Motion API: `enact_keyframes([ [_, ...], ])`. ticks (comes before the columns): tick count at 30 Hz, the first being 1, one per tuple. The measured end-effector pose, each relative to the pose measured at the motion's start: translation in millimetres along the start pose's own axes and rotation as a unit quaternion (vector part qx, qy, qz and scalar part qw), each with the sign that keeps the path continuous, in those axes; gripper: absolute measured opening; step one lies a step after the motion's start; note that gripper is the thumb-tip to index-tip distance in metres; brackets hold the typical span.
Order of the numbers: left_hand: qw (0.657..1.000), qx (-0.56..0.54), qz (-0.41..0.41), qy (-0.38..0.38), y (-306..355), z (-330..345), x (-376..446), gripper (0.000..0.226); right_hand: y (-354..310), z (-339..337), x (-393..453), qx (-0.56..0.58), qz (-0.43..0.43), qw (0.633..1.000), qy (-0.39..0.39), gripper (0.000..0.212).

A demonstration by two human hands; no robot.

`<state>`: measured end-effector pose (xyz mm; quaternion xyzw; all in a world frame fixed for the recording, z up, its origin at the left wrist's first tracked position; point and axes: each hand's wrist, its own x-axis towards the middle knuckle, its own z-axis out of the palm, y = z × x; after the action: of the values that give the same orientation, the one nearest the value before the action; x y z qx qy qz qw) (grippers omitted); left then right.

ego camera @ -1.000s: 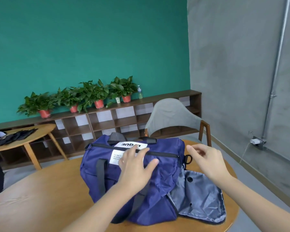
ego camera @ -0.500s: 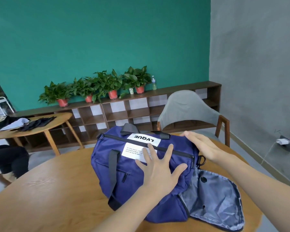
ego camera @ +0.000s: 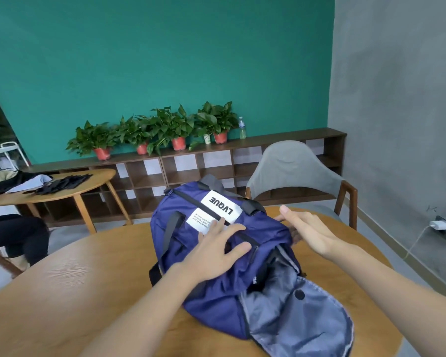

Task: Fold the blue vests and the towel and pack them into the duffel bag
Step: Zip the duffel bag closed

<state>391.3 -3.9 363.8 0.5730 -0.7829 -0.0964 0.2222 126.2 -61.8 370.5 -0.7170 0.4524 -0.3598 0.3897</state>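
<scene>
The duffel bag (ego camera: 216,253) is lying on the round table (ego camera: 62,292), toward its right half. The left hand (ego camera: 211,251) is resting flat on top of the bag, and the right hand (ego camera: 309,230) is touching the bag's far right end. An end flap (ego camera: 299,323) is lying open on the table at the bag's near right. A chair (ego camera: 291,171) is standing behind the table, to the right. A long shelf (ego camera: 180,171) is running along the wall behind, carrying potted plants (ego camera: 165,127) and a bottle (ego camera: 242,128). A second table (ego camera: 70,186) is standing far left, with clothes (ego camera: 59,182) lying on it.
</scene>
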Motion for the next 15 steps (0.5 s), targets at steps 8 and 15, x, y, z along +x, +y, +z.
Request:
enact_keyframes([
  [8, 0.998, -0.049, 0.009, 0.047, -22, -43, -27, 0.037, -23, 50, -32, 0.147, -0.001, 0.986, -0.08, 0.072],
  [15, 0.984, -0.043, 0.022, 0.174, 19, -20, -68, 0.036, 46, 64, -61, 0.039, 0.073, 0.993, 0.08, 0.011],
])
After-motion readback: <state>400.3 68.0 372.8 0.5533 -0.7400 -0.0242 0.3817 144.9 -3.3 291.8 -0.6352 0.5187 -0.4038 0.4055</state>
